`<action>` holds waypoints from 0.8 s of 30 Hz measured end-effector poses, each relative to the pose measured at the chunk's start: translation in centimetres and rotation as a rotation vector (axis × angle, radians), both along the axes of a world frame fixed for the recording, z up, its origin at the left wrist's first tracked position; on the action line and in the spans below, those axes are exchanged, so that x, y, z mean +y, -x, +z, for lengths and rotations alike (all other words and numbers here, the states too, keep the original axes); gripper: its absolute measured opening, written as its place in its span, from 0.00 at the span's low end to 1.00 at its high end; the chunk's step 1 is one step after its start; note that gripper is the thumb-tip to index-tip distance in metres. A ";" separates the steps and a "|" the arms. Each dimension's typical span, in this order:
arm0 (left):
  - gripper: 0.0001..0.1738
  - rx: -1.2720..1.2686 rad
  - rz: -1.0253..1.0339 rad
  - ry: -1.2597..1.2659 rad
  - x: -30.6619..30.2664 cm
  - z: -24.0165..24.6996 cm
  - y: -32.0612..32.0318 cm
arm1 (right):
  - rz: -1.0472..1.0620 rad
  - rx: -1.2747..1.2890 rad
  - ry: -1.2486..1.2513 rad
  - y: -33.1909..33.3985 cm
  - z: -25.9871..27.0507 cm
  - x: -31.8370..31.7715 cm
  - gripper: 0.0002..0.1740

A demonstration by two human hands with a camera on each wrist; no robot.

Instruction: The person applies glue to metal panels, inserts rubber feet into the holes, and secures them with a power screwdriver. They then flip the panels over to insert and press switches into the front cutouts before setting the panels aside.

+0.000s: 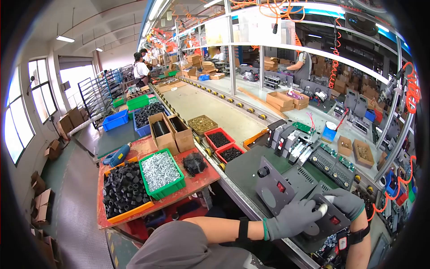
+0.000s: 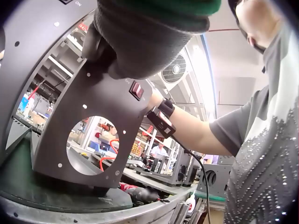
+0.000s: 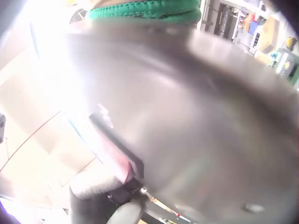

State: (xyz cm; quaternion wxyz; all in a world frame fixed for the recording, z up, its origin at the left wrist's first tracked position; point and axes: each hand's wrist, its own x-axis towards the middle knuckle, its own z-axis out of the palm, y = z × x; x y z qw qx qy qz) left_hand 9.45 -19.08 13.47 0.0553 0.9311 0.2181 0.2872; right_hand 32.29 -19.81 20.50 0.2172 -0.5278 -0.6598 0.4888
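The panel (image 2: 96, 109) is held only by its upper edge and stands tilted on its lower edge at the near edge of the mat (image 1: 244, 168). If either grip slackens, it would likely tip toward the person or slide off the bench. The thin sheet edge under the fingers could bite through a glove if the panel twists. The switch (image 2: 136, 90) sits just below the left hand (image 1: 293, 219), so a shifting finger could press it. A push away from the person could knock the second panel (image 1: 274, 186), which stands just beyond the left hand.

Both gloved hands are together on the panel. The left is curled over its upper edge, forearm reaching in level from the person's left. The right hand (image 1: 346, 201) closes on the same edge from the far side, just beside the left, wrist bent down. A small white thing (image 1: 323, 207) shows between them, but what it is cannot be told. The right wrist view is too blurred to add anything.

Well to the left of the hands sits a green bin (image 1: 161, 172).
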 end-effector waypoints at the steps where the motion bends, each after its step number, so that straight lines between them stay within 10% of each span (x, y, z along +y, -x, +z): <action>1: 0.27 -0.090 -0.022 -0.269 0.3 -0.1 0.0 | -0.033 -0.055 0.038 -0.2 0.1 0.1 0.20; 5: 0.24 -0.378 -0.030 -0.197 -0.1 0.7 0.3 | 0.018 0.114 -0.104 0.7 0.9 -1.2 0.17; 7: 0.25 -0.137 0.023 0.128 -0.4 0.0 -0.2 | 0.059 -0.036 -0.124 0.5 1.2 -1.1 0.18; 9: 0.27 0.108 0.052 -0.008 -0.5 0.4 -0.6 | 0.038 -0.140 -0.034 -0.4 0.6 -0.2 0.21; 13: 0.27 -0.393 -0.077 -0.467 0.6 2.0 0.6 | 0.011 -0.026 -0.175 0.7 1.4 -1.7 0.19; 17: 0.24 0.146 0.075 0.244 -0.8 1.1 -0.7 | 0.103 -0.151 -0.156 0.4 1.1 -0.7 0.19; 22: 0.23 -0.306 -0.152 -0.496 0.9 1.6 0.4 | -0.050 -0.100 -0.027 0.3 0.7 -0.8 0.18; 24: 0.23 -0.201 -0.072 -0.227 0.1 1.1 0.4 | 0.002 -0.030 -0.041 0.3 1.0 -1.0 0.18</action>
